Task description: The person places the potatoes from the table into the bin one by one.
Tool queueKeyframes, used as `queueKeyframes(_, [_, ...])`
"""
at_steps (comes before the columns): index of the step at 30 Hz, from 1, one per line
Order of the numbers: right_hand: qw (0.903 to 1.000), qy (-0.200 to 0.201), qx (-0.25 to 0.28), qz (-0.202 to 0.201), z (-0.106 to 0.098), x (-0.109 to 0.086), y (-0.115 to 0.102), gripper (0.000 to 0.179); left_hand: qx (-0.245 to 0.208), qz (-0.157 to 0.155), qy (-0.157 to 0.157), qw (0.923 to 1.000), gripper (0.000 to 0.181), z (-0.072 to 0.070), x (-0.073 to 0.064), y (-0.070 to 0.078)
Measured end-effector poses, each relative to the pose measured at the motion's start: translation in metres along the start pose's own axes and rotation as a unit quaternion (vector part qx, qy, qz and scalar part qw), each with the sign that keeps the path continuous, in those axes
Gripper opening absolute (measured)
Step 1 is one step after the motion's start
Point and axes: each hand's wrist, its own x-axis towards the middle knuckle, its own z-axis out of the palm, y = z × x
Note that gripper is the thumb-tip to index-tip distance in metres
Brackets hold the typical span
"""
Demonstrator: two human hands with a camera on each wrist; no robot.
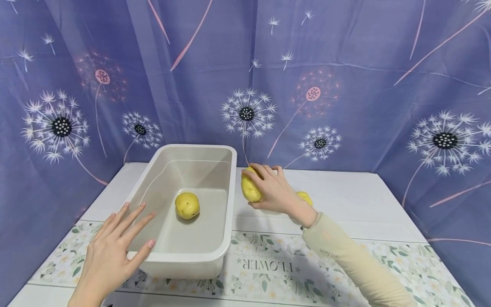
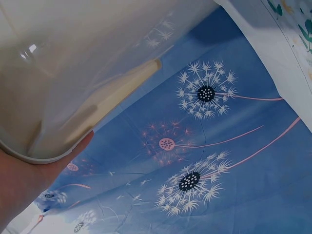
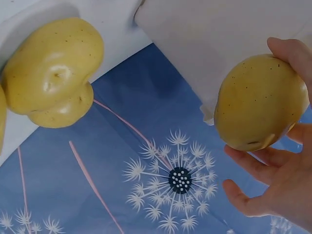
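Note:
My right hand [image 1: 278, 192] grips a yellow potato [image 1: 251, 187], thumb on one side and fingers on the other, just right of the grey plastic basin [image 1: 199, 256]. The right wrist view shows this potato [image 3: 258, 105] raised beside the basin's outer wall. One more potato [image 1: 187, 205] lies on the basin floor. At the basin's near left corner, my left hand [image 1: 111, 251] rests by the rim with fingers straight and spread, holding nothing. Other potatoes [image 3: 56, 66] sit together on the table, mostly hidden behind my right wrist in the head view.
The basin stands on a white table [image 1: 341, 196] with a floral strip lettered FLOWER [image 1: 268, 266] across it. A blue-purple curtain [image 1: 199, 102] with dandelion prints hangs behind the table and along both sides.

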Motion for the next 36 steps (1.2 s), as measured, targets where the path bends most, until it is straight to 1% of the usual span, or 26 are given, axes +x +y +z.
queueKeyframes(12, [0.9994, 0.016, -0.017, -0.024, -0.007, 0.006, -0.003, 0.078, 0.003, 0.002, 0.002, 1.0000, 0.045, -0.001, -0.001, 0.001])
queueKeyframes(21, [0.9995, 0.009, -0.018, -0.023, -0.011, 0.011, -0.008, 0.079, 0.004, 0.000, -0.001, 1.0000, 0.046, -0.002, -0.001, 0.001])
queueKeyframes(25, [0.9995, 0.011, -0.019, -0.025, -0.012, 0.014, -0.008, 0.079, 0.005, -0.001, -0.002, 1.0000, 0.046, -0.002, -0.001, 0.001])
queueKeyframes(31, [0.9989, 0.026, -0.023, -0.030, -0.015, 0.017, -0.008, 0.078, 0.002, 0.001, 0.003, 1.0000, 0.046, -0.001, 0.000, 0.001])
queueKeyframes(36, [0.9992, 0.023, -0.019, -0.028, -0.017, 0.020, -0.009, 0.077, 0.002, 0.003, 0.004, 1.0000, 0.045, 0.000, 0.000, 0.001])
